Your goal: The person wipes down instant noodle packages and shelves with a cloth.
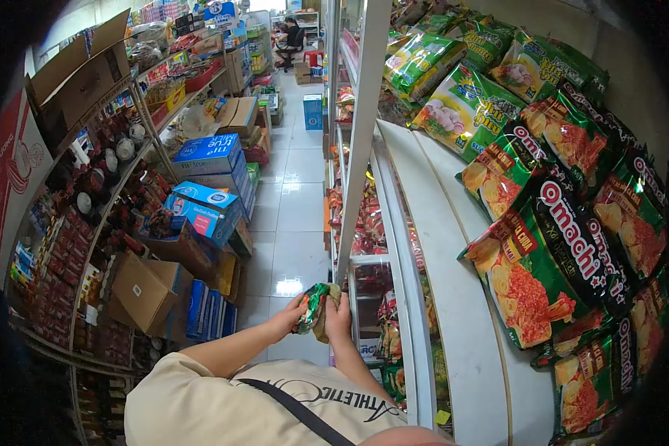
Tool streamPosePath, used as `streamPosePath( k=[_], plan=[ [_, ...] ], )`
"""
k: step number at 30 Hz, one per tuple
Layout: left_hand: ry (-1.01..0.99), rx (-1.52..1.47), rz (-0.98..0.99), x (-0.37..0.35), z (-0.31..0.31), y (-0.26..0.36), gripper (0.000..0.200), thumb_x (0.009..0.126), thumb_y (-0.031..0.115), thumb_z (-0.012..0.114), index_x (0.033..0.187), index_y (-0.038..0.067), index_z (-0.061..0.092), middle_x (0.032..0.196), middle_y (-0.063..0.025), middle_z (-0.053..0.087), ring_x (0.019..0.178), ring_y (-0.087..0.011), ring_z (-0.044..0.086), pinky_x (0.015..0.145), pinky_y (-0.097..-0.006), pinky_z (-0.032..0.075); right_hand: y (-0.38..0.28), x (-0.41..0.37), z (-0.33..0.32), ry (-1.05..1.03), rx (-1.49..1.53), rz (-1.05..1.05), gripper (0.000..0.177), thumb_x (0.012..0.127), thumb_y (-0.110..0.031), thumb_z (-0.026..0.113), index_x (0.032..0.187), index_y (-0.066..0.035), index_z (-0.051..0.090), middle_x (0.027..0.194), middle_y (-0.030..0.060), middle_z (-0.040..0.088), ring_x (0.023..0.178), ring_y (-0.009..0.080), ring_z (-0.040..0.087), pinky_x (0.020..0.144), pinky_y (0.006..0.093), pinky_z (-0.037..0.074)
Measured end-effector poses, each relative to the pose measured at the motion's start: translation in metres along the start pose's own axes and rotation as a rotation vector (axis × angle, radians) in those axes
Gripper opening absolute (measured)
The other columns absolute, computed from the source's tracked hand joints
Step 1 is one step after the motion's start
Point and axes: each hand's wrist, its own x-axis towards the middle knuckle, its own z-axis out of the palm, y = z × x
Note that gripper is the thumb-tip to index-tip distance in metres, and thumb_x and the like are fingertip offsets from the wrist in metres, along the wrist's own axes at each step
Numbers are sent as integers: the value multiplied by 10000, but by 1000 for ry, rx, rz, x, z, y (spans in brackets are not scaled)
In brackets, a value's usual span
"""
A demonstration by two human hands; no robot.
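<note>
My left hand (291, 320) is closed on a shiny green packet (312, 306) with some red and white on it, held low in front of my body. My right hand (339, 318) is closed on a crumpled olive-brown cloth (321, 325), which presses against the packet's right side. The packet's front is too small and creased to read. To the right, green and black Omachi noodle packets (528, 275) lie heaped on a white shelf top (453, 245), with green noodle packets (464, 108) behind them.
A white shelf post (359, 141) rises just right of my hands. Blue milk cartons (207, 156) and an open cardboard box (147, 293) stand along the left of the tiled aisle (293, 201). Crowded shelves (89, 245) line the left. A person (293, 37) sits at the far end.
</note>
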Motion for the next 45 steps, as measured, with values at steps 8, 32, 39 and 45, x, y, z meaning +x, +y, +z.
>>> streamPosePath(
  k=[8,32,39,45],
  plan=[
    [192,-245,14,-1,20,18,557,865,542,399,1311,222,304,1213,-17,453,1078,-197,485,876,-423,419,-27,-16,4,-191,-1,-6,327,811,-140,592,1088,-14,471,950,81,569,871,153,545,783,286,434],
    [-21,-181,141,-16,28,12,643,860,435,484,1380,201,188,1303,-5,378,1162,-171,402,920,-397,360,40,5,6,41,63,130,234,862,-193,514,1034,-36,487,915,73,569,836,188,564,720,311,459],
    [-98,-202,179,-20,27,23,668,859,316,515,1396,165,147,1319,-33,367,1116,-170,448,899,-392,373,8,3,6,-28,507,222,254,851,-190,510,1058,-50,464,947,57,540,846,160,549,716,302,468],
    [-57,-330,82,-9,15,15,660,851,430,508,1380,170,211,1306,-49,402,1139,-187,434,928,-381,355,-1,-1,3,-67,437,248,230,868,-139,494,1083,-63,470,970,54,544,884,158,544,751,289,458]
  ],
)
